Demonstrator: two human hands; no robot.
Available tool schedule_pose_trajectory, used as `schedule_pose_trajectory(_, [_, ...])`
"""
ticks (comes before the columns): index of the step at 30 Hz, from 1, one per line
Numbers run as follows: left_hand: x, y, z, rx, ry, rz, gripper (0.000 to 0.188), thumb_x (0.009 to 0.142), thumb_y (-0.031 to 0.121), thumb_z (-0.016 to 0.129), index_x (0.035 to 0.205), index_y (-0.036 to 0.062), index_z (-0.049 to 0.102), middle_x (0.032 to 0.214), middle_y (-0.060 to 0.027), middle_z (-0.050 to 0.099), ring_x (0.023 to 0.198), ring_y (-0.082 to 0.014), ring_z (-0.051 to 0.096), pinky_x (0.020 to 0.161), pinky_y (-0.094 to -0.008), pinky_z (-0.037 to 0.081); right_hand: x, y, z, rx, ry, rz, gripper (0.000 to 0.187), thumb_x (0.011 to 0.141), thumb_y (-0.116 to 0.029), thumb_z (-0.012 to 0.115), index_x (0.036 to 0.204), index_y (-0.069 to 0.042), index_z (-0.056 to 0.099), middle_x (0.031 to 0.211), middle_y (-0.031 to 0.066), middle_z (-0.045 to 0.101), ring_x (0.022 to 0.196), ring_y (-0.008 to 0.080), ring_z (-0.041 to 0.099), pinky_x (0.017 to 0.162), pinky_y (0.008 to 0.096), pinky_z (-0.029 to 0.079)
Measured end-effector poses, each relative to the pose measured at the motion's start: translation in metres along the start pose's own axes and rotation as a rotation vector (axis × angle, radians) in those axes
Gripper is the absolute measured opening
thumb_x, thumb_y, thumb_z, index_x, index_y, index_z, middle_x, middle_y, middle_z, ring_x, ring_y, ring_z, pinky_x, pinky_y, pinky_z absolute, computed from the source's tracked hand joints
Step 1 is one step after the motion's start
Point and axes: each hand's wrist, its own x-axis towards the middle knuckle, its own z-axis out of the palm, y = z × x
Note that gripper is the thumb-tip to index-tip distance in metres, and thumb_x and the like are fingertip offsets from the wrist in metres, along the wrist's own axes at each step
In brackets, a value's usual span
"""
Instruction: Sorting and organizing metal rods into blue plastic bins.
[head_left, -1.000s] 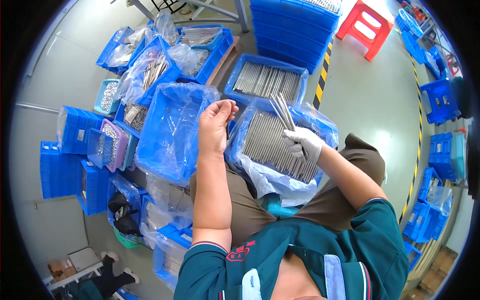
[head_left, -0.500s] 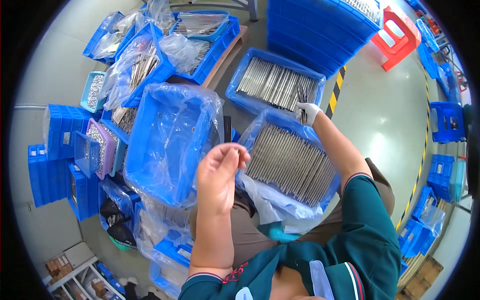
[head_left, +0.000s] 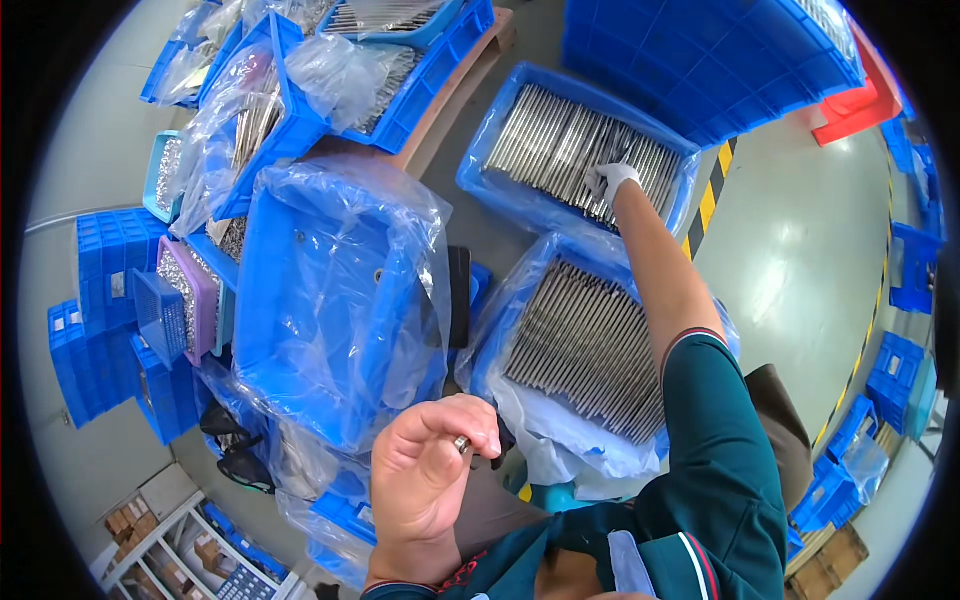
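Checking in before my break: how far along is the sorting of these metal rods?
Done: the far blue crate already holds rows of metal rods. In hand: the gloved right hand reaches onto those rods, while the bare left hand pinches a small metal piece. Left: the nearer bag-lined crate is full of rods, and the big lined crate looks empty.

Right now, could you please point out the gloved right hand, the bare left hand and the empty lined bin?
Right hand (head_left: 612, 181), head view, glove back.
Left hand (head_left: 425, 480), head view, knuckles.
Empty lined bin (head_left: 330, 300), head view, plastic-covered floor.
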Motion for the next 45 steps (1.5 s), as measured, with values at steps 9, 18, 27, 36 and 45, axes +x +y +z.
schedule_pose_trajectory(9, [0.006,-0.001,0.002,0.001,-0.030,-0.010,0.027,0.083,0.028,0.065,0.084,0.0025,0.058,0.076,-0.0092,0.057,0.074,-0.0186,0.047,0.064,-0.0312,0.036,-0.035,-0.040,-0.002,-1.015,0.593,-0.241,0.030,0.077,-0.019,0.053,0.098,-0.002,0.066,0.105,0.0216,0.062,0.102,0.0346,0.059,0.086,0.0383,0.047])
schedule_pose_trajectory(18, [0.003,-0.002,0.005,-0.013,-0.079,-0.009,0.027,0.083,0.029,0.065,0.085,0.0022,0.058,0.077,-0.0089,0.057,0.074,-0.0186,0.046,0.065,-0.0313,0.036,-0.050,-0.035,-0.026,-1.253,0.549,-0.506,0.045,0.077,-0.019,0.053,0.121,-0.012,0.053,0.113,0.0187,0.059,0.105,0.0320,0.057,0.087,0.0398,0.047])
schedule_pose_trajectory(27, [-0.009,-0.008,0.006,-0.040,-0.076,0.010,0.029,0.086,0.026,0.062,0.090,-0.0013,0.055,0.080,-0.0114,0.055,0.077,-0.0204,0.047,0.067,-0.0326,0.038,-0.091,-0.027,-0.066,-1.146,0.511,-0.726,0.039,0.077,-0.029,0.049,0.109,-0.010,0.062,0.104,0.0187,0.062,0.100,0.0347,0.058,0.087,0.0402,0.044])
schedule_pose_trajectory(36, [-0.011,-0.005,-0.003,-0.114,-0.144,0.019,0.024,0.087,0.022,0.060,0.095,-0.0011,0.060,0.088,-0.0097,0.061,0.075,-0.0146,0.054,0.071,-0.0259,0.043,-0.284,-0.020,-0.075,-0.460,0.252,-0.840,0.028,0.081,-0.015,0.056,0.103,0.001,0.061,0.087,0.0079,0.066,0.073,0.0123,0.064,0.062,0.0238,0.050])
schedule_pose_trajectory(45, [-0.017,-0.015,-0.005,-0.126,-0.143,0.028,0.019,0.085,0.019,0.064,0.093,0.0025,0.064,0.084,-0.0056,0.065,0.074,-0.0112,0.057,0.069,-0.0240,0.044,-0.328,0.134,-0.174,-1.273,0.642,-0.162,0.043,0.072,-0.036,0.052,0.094,-0.002,0.067,0.098,0.0228,0.062,0.099,0.0357,0.059,0.084,0.0391,0.047])
